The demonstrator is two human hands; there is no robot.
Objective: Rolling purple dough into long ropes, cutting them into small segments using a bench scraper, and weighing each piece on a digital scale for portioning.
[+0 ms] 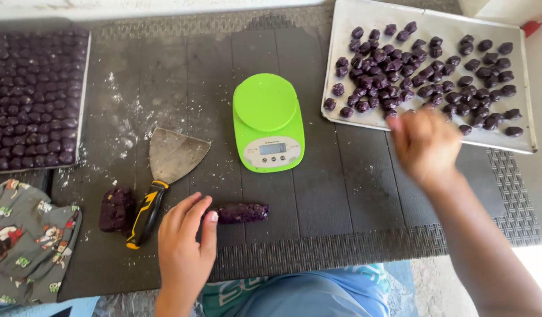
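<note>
- Left hand (183, 246): laid flat on the dark mat (165, 100), fingers open and gripping nothing. Its fingertips touch the near end of the purple dough log (243, 212), which lies crosswise just to their right.
- Right hand (424, 144): raised at the near edge of the metal tray (341, 64), well apart from the log. It is blurred; the fingers look loosely curled, and whether they enclose anything cannot be told.
- Dough pieces (423, 73): many small purple lumps lie heaped and scattered on the tray just beyond the right hand. Judged from this, the step in hand is portioning the log and moving the portions to the tray.
- Keep the left fingertips pinning the log end so it does not roll on the mat while pieces come off.
- Place each piece on a bare patch of tray rather than on the heap; soft lumps dropped together would probably stick.
- Scraper (165, 176): yellow-and-black handle just left of the left hand, blade pointing away. Suited to clean, even cuts.
- Green scale (268, 120): beyond the log, between the two hands, platform bare; handy for checking a piece.
- Spare dough lump (116, 208): left of the scraper handle.
- Second tray (36, 100): far left, packed in tidy rows.
</note>
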